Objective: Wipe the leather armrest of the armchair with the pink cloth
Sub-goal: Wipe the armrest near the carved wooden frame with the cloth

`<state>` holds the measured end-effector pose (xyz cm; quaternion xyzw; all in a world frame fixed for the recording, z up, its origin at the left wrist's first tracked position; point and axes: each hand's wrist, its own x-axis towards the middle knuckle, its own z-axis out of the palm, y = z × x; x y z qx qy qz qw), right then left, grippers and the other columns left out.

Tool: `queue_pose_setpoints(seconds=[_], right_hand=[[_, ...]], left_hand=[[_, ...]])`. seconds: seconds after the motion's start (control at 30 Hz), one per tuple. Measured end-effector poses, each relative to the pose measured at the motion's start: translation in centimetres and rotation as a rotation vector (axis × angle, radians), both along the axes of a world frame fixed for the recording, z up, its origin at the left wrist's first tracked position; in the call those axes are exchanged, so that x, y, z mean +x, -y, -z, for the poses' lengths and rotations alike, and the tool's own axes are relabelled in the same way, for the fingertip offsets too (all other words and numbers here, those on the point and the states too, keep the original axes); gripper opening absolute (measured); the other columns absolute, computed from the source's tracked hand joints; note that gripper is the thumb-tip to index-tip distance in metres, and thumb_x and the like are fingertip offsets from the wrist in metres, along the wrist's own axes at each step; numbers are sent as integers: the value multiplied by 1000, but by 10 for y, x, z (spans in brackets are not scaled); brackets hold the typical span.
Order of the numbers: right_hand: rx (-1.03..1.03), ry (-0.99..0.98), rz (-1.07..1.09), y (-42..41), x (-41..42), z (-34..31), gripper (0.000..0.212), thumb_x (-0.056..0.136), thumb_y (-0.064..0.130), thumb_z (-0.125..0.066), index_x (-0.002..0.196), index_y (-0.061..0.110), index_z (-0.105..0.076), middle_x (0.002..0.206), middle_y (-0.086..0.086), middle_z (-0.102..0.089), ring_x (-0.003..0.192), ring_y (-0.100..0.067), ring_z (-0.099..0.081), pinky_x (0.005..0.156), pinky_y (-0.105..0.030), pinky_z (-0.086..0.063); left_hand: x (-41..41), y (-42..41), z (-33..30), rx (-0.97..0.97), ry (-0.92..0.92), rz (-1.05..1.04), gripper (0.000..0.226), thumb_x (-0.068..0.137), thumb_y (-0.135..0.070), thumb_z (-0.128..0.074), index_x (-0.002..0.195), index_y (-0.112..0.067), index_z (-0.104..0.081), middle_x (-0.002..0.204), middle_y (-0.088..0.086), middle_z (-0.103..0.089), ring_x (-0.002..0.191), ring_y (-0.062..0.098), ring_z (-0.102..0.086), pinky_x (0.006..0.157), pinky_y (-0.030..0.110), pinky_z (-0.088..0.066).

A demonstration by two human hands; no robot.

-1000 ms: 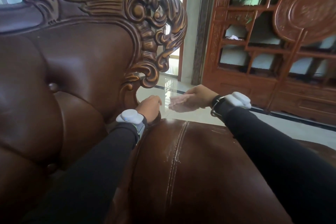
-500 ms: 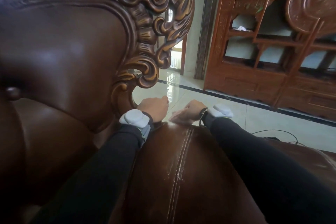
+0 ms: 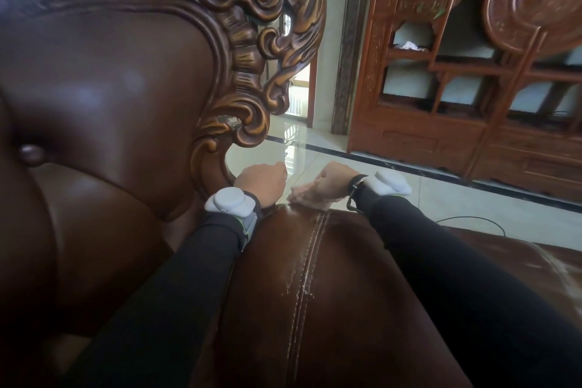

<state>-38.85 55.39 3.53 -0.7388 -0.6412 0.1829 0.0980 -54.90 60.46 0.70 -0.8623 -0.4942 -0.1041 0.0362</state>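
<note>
The brown leather armrest (image 3: 330, 293) runs away from me, with a stitched seam and pale streaks along its middle. At its far end my right hand (image 3: 333, 181) presses a pale pink cloth (image 3: 307, 198) onto the leather; only a crumpled edge of the cloth shows under the fingers. My left hand (image 3: 261, 181) rests just left of it on the same far end, beside the carved wood. Its fingers curl downward out of sight, and nothing shows in them. Both wrists wear white bands over black sleeves.
The armchair's carved wooden frame (image 3: 245, 41) and leather backrest (image 3: 110, 88) rise close on the left. Glossy tiled floor (image 3: 315, 148) lies beyond the armrest, with a thin black cable (image 3: 472, 219) on it. A tall carved wooden cabinet (image 3: 456, 88) stands at the back right.
My right hand has come down from above the floor onto the armrest's far end with the cloth under it. My view has moved closer; the left hand has stayed in place.
</note>
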Motion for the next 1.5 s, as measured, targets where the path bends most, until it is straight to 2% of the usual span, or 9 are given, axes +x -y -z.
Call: queue_pose_setpoints(seconds=[0.23, 0.37, 0.5, 0.63, 0.8, 1.03, 1.27, 1.4, 1.5], right_hand=[[72, -49, -54, 24, -8, -6, 26, 89, 16, -53, 104, 7, -72, 71, 7, -58, 65, -12, -51, 51, -16, -35], [97, -129, -67, 35, -13, -6, 20, 86, 20, -63, 100, 13, -74, 74, 8, -62, 78, -15, -54, 54, -17, -37], [91, -186, -62, 48, -22, -4, 16, 80, 25, -71, 91, 15, -76, 73, 5, -65, 77, -13, -56, 67, -23, -46], [104, -164, -102, 64, -37, -2, 9, 79, 27, -72, 71, 23, -71, 61, 9, -59, 61, -6, -50, 54, -19, -40], [159, -73, -137, 81, -51, 0, 43, 79, 24, -70, 43, 28, -49, 46, 11, -47, 47, -5, -42, 44, -15, -31], [216, 37, -187, 110, -65, 9, 44, 78, 32, -70, 43, 32, -44, 48, 12, -44, 52, -8, -45, 45, -18, -29], [237, 47, -232, 136, -74, 16, 16, 77, 39, -71, 63, 34, -65, 53, 19, -45, 57, -8, -50, 52, -20, -35], [223, 88, -268, 154, -80, 16, 33, 77, 38, -72, 51, 34, -53, 50, 16, -42, 55, -11, -48, 57, -23, -38], [226, 123, -288, 165, -85, 19, 9, 78, 32, -71, 80, 24, -73, 56, 11, -49, 64, -17, -53, 64, -28, -44]], left_hand=[[-4, 12, -4, -31, 78, 26, 31, 96, -8, -33, 120, -13, -52, 110, 13, -68, 99, 33, -61, 81, 39, -46], [-14, 20, -5, -103, 188, 37, 30, 95, -6, -34, 115, -13, -55, 109, 15, -67, 103, 33, -59, 88, 40, -48], [-19, 29, -9, -192, 297, 42, 29, 95, -3, -33, 111, -10, -57, 111, 14, -66, 106, 32, -59, 94, 42, -47], [-23, 41, -11, -217, 437, 28, 32, 97, -4, -30, 107, -7, -60, 107, 18, -67, 101, 31, -62, 90, 35, -47], [-32, 58, -16, -187, 487, 32, 32, 98, -5, -31, 107, -5, -62, 120, 14, -57, 114, 26, -53, 98, 31, -38], [-47, 76, -17, -177, 510, 37, 28, 98, -6, -34, 104, -6, -61, 118, 13, -52, 110, 24, -53, 91, 19, -33], [-55, 91, -22, -170, 516, 23, 30, 97, -6, -32, 105, -6, -61, 121, 15, -54, 116, 28, -51, 104, 32, -36], [-59, 102, -24, -172, 515, 30, 29, 97, -5, -32, 105, -5, -61, 123, 15, -53, 118, 28, -49, 104, 30, -33], [-61, 107, -26, -157, 527, 41, 29, 96, -4, -34, 104, -3, -61, 122, 16, -54, 118, 28, -49, 101, 28, -33]])
